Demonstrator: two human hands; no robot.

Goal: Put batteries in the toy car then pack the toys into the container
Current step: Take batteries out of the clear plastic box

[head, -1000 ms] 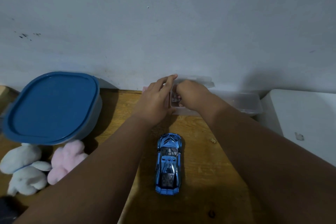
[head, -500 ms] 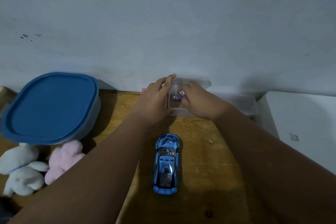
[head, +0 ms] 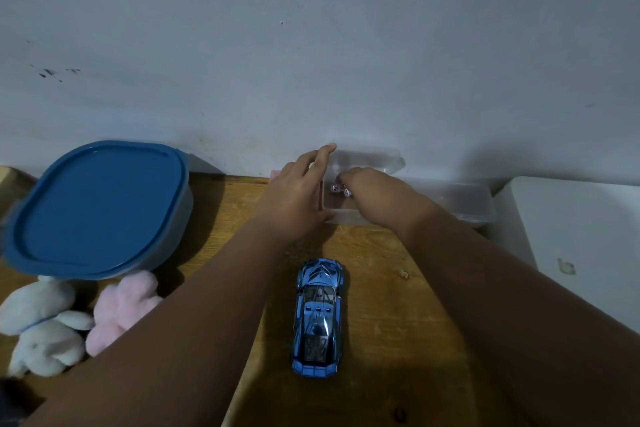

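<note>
Left hand: the left hand [head: 296, 198] rests flat against the left wall of a small clear plastic box [head: 346, 215] at the back of the wooden table [head: 381, 288], fingers extended and close together, gripping nothing.
Right hand: the right hand [head: 377, 196] reaches down into the box from the right; its fingertips curl out of sight inside, so whether they pinch anything cannot be told.
Batteries: small batteries [head: 339, 189] lie in the box, just at the right hand's fingertips.
Box lid: the box's clear lid [head: 367, 158] stands open, leaning on the grey wall [head: 311, 45].
Toy car: the blue toy car [head: 318, 317] sits on its wheels between the two forearms, near the table's front, apart from both hands.
Container: the grey container with a blue lid [head: 97, 208], closed, stands at the table's left back.
Plush toys: a white plush [head: 41, 326] and a pink plush [head: 119, 308] lie just in front of it, the pink one touching the left forearm.
Right edge: a white surface [head: 581, 246] adjoins the table.
Open room: bare wood shows to the car's right.
</note>
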